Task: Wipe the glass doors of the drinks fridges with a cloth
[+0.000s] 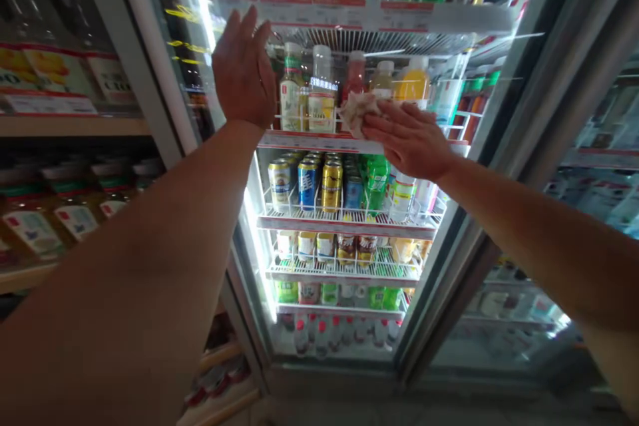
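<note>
A glass door (pixel 329 346) fronts a lit drinks fridge. My right hand (pixel 412 140) lies flat over a crumpled pale cloth (pixel 359 112), which seems pressed to the glass at the height of the second shelf. The cloth's right part is hidden under my fingers. My left hand (pixel 244 73) is raised at the upper left of the door, fingers stretched upward and holding nothing. Whether its palm touches the glass I cannot tell. Behind the glass stand bottles (pixel 322 96) and, lower down, gold and blue cans (pixel 332 186).
Metal door frames (pixel 452 266) run down the right side, with another glass-fronted fridge (pixel 589 166) beyond them. On the left, open wooden shelves (pixel 74 126) carry several juice bottles (pixel 30 226). The floor (pixel 349 413) shows at the bottom.
</note>
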`<state>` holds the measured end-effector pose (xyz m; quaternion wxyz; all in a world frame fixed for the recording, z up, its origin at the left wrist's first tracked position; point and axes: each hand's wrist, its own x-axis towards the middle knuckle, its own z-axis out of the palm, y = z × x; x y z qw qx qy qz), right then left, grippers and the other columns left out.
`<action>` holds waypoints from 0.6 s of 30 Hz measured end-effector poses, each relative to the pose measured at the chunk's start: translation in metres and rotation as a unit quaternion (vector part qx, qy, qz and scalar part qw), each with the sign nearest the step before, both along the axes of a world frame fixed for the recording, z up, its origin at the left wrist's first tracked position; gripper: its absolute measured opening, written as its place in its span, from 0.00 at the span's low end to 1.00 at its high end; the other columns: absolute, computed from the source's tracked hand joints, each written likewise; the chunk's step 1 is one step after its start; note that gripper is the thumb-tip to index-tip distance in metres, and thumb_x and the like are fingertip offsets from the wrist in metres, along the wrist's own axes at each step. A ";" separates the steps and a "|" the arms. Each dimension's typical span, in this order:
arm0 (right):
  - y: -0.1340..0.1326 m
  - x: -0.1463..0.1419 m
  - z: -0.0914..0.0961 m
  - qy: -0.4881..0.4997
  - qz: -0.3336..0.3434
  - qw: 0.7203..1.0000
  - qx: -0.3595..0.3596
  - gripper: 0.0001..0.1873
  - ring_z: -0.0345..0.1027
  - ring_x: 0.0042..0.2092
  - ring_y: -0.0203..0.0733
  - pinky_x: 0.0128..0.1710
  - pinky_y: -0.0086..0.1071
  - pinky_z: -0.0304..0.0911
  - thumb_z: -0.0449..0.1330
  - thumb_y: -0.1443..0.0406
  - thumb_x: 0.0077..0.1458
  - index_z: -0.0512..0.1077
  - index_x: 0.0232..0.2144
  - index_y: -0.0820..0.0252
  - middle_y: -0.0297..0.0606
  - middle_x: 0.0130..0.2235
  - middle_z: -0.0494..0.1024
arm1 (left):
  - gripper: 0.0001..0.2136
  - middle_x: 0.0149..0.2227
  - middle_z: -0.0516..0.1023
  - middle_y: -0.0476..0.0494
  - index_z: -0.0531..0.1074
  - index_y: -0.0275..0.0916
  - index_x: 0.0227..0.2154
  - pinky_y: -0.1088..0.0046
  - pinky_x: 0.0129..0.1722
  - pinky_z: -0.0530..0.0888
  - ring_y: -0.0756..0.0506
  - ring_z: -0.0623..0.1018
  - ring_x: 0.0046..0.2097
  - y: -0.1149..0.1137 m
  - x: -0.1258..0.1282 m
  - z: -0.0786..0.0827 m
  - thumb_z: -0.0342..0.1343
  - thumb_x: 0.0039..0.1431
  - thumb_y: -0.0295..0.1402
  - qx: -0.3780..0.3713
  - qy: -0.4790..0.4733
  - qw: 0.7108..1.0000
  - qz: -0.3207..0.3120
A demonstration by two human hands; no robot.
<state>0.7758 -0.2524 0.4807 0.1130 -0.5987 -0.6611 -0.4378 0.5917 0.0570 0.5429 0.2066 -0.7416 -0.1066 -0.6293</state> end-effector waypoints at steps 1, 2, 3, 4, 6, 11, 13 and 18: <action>-0.005 0.003 0.006 -0.004 0.003 1.000 -0.003 0.27 0.49 0.74 0.41 0.76 0.49 0.41 0.48 0.57 0.65 0.66 0.64 0.35 0.19 0.68 0.64 | 0.34 0.74 0.49 0.58 0.55 0.40 0.69 0.67 0.75 0.44 0.54 0.43 0.74 -0.001 0.000 0.000 0.16 0.73 0.48 -0.003 -0.001 1.000 0.005; -0.009 0.007 0.014 -0.007 -0.002 1.000 0.011 0.26 0.49 0.74 0.42 0.77 0.50 0.38 0.48 0.57 0.65 0.66 0.64 0.37 0.20 0.68 0.65 | 0.32 0.74 0.49 0.59 0.55 0.41 0.69 0.67 0.75 0.44 0.55 0.42 0.74 -0.002 -0.001 -0.001 0.17 0.74 0.46 -0.007 -0.004 1.000 0.010; -0.013 0.011 0.020 -0.006 -0.015 0.999 0.041 0.26 0.49 0.74 0.43 0.76 0.51 0.37 0.47 0.57 0.66 0.67 0.64 0.39 0.23 0.68 0.65 | 0.31 0.74 0.49 0.60 0.55 0.41 0.69 0.68 0.75 0.44 0.55 0.41 0.74 -0.004 -0.001 -0.001 0.18 0.74 0.44 -0.007 -0.006 1.000 0.017; -0.015 0.014 0.025 0.001 -0.032 0.996 0.083 0.27 0.48 0.74 0.44 0.76 0.53 0.36 0.46 0.57 0.67 0.67 0.64 0.41 0.25 0.69 0.64 | 0.31 0.74 0.48 0.59 0.55 0.41 0.69 0.67 0.75 0.44 0.55 0.41 0.74 -0.005 -0.001 -0.002 0.18 0.74 0.43 -0.006 -0.005 1.000 0.023; -0.015 0.015 0.028 0.025 -0.069 0.983 0.171 0.28 0.45 0.75 0.46 0.75 0.56 0.39 0.43 0.57 0.68 0.66 0.66 0.47 0.29 0.70 0.62 | 0.32 0.74 0.48 0.58 0.54 0.40 0.69 0.67 0.74 0.44 0.55 0.40 0.74 -0.005 -0.001 -0.002 0.17 0.74 0.43 0.000 -0.003 1.000 0.031; 0.009 -0.006 0.005 0.053 -0.090 0.964 0.243 0.31 0.41 0.76 0.50 0.74 0.55 0.45 0.43 0.57 0.69 0.62 0.69 0.56 0.34 0.72 0.59 | 0.36 0.74 0.51 0.56 0.56 0.40 0.69 0.64 0.73 0.46 0.54 0.43 0.74 0.000 0.001 -0.002 0.14 0.72 0.48 0.019 -0.015 1.000 -0.010; 0.023 -0.015 -0.002 0.054 -0.078 0.965 0.246 0.31 0.40 0.76 0.50 0.75 0.54 0.45 0.43 0.57 0.69 0.59 0.71 0.52 0.31 0.72 0.57 | 0.37 0.74 0.52 0.55 0.56 0.39 0.69 0.62 0.73 0.47 0.52 0.44 0.74 0.003 0.002 -0.003 0.14 0.71 0.50 0.026 -0.016 0.999 -0.035; 0.058 -0.035 0.003 0.055 -0.055 0.965 0.251 0.34 0.37 0.76 0.52 0.75 0.59 0.44 0.44 0.57 0.68 0.50 0.74 0.46 0.28 0.73 0.54 | 0.40 0.73 0.53 0.55 0.58 0.39 0.68 0.62 0.74 0.47 0.52 0.45 0.74 0.004 0.002 -0.003 0.13 0.70 0.53 0.028 -0.021 0.997 -0.061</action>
